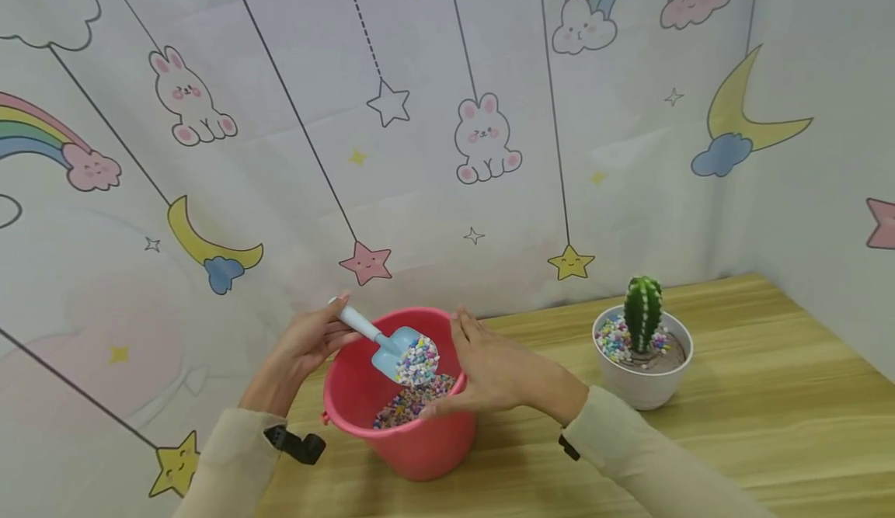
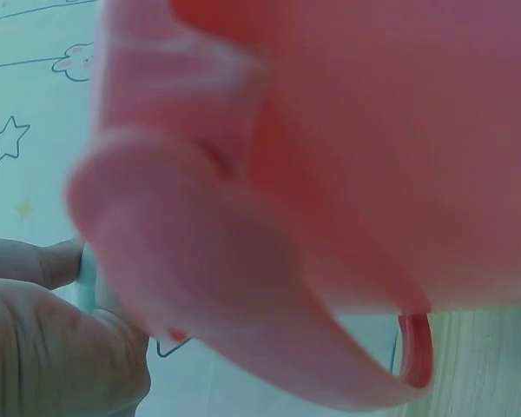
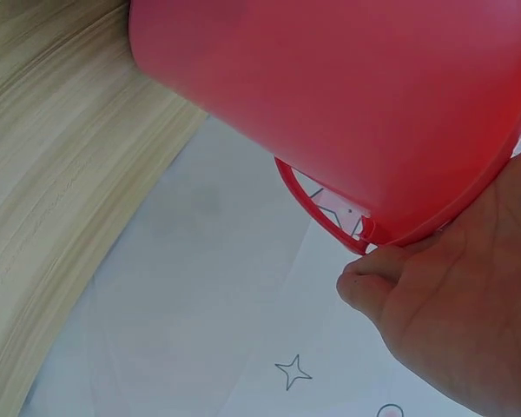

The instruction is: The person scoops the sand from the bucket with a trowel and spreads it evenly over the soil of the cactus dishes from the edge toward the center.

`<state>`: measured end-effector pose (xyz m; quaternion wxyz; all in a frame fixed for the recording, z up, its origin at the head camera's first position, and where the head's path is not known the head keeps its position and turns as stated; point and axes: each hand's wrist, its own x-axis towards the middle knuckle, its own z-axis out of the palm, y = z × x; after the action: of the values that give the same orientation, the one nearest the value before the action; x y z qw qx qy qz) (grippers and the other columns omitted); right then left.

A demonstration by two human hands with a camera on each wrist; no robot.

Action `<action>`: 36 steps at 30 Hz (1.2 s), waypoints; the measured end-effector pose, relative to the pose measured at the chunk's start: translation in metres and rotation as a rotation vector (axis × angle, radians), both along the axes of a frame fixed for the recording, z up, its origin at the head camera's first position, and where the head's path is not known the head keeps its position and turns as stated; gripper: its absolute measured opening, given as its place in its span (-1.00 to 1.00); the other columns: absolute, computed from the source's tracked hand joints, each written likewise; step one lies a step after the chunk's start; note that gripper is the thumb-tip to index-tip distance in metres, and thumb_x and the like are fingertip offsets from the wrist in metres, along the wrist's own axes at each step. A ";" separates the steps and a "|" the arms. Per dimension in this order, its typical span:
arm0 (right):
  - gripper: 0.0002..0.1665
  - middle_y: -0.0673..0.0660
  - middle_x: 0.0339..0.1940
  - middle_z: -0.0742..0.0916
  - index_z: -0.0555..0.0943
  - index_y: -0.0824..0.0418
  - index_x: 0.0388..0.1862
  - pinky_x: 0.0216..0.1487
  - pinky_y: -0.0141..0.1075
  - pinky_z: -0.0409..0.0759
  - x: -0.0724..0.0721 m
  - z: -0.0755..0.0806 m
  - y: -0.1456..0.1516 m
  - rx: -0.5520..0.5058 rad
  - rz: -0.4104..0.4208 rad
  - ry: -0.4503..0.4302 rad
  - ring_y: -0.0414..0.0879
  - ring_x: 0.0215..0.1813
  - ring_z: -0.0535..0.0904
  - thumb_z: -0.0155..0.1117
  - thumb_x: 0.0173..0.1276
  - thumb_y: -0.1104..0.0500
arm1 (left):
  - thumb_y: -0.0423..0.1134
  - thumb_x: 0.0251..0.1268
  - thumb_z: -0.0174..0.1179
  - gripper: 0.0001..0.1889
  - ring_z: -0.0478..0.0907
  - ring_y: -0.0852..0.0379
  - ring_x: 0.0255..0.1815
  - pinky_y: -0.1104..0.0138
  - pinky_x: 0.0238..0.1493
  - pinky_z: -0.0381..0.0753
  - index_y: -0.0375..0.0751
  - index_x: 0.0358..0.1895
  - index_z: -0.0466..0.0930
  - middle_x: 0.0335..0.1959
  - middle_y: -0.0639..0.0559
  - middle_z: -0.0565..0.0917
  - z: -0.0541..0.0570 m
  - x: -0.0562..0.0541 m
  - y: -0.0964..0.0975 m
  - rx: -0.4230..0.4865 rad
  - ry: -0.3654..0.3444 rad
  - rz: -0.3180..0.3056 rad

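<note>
In the head view, my left hand (image 1: 312, 341) grips the pale handle of a light blue toy shovel (image 1: 393, 345). The shovel is tilted over a red bucket (image 1: 430, 456). Its scoop carries small multicoloured pebbles (image 1: 418, 360); more loose pebbles (image 1: 398, 408) lie inside the bucket. My right hand (image 1: 499, 366) holds the bucket's right rim, with the thumb over the near edge and the fingers along the far side. In the left wrist view the bucket (image 2: 399, 156) hides most of the shovel. The right wrist view shows my right hand (image 3: 469, 295) against the bucket's rim.
To the right on the wooden table (image 1: 762, 394) stands a white pot (image 1: 646, 386) holding a green cactus (image 1: 642, 312), brown soil and multicoloured pebbles on part of its surface. A printed cloth (image 1: 419, 192) hangs behind the table. The bucket's red handle (image 3: 317, 208) hangs down.
</note>
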<state>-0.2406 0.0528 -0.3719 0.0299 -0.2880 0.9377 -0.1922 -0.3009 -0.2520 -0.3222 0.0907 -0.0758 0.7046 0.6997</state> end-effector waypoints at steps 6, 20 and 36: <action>0.68 0.22 0.81 -0.05 -0.19 0.21 0.77 0.69 0.11 0.31 0.000 0.000 0.001 -0.003 -0.001 0.004 0.19 0.82 -0.12 0.11 0.04 -0.84 | 0.08 0.59 0.14 -0.37 0.85 0.16 -0.22 0.38 -0.05 0.84 -0.37 0.41 0.32 -0.26 0.00 0.79 -0.003 0.003 -0.007 0.050 -0.005 0.021; 0.66 0.21 0.81 -0.03 -0.14 0.22 0.76 0.68 0.10 0.34 0.001 0.002 0.000 0.020 0.000 0.042 0.18 0.82 -0.12 0.09 0.05 -0.84 | 0.14 0.53 0.19 -0.24 0.86 0.14 -0.21 0.35 -0.01 0.84 -0.36 0.49 0.21 -0.24 0.03 0.77 -0.006 0.011 -0.013 0.086 0.010 0.072; 0.65 0.19 0.81 -0.07 -0.16 0.19 0.77 0.66 0.13 0.35 0.002 0.003 0.004 0.019 0.025 0.036 0.17 0.82 -0.12 0.04 0.05 -0.86 | 0.12 0.53 0.19 -0.26 0.85 0.13 -0.20 0.31 0.03 0.83 -0.34 0.49 0.22 -0.21 0.04 0.75 -0.012 0.017 -0.013 0.103 0.024 0.110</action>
<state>-0.2389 0.0565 -0.3686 0.0179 -0.3029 0.9362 -0.1775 -0.2837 -0.2646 -0.3344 0.0473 -0.1013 0.6634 0.7399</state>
